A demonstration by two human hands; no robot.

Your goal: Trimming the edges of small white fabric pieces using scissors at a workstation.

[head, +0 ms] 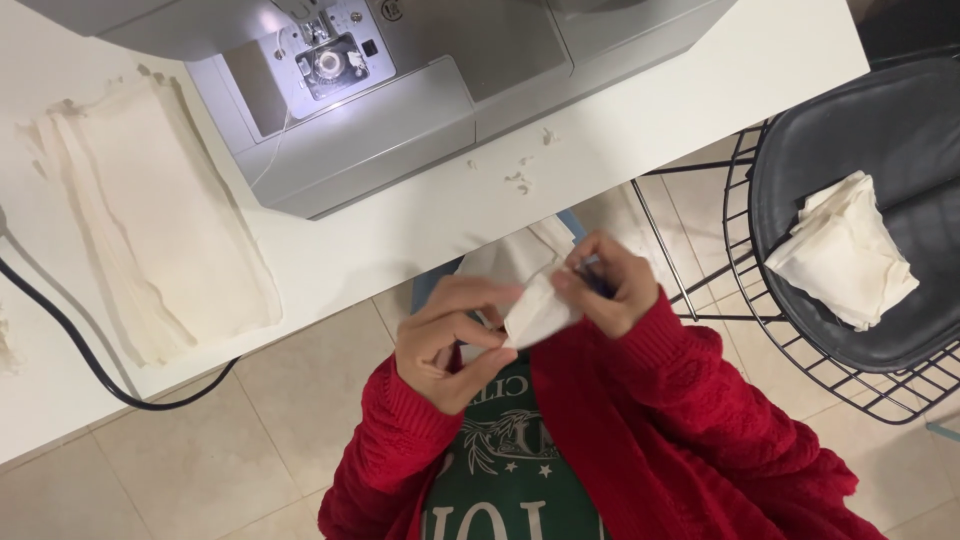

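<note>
Close together, left hand (445, 340), right hand (610, 285), white cloth piece (538, 312)

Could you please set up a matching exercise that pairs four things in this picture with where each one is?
Things:
1. sewing machine
2. stack of cream fabric pieces
3. folded cream cloths
4. small white fabric piece

Places:
A. on the dark seat of the wire chair
B. between the left hand and the right hand
C. at the far edge of the white table, its lamp lit
D. on the table, left of the machine

Pairs: 1-C, 2-D, 3-A, 4-B
</note>
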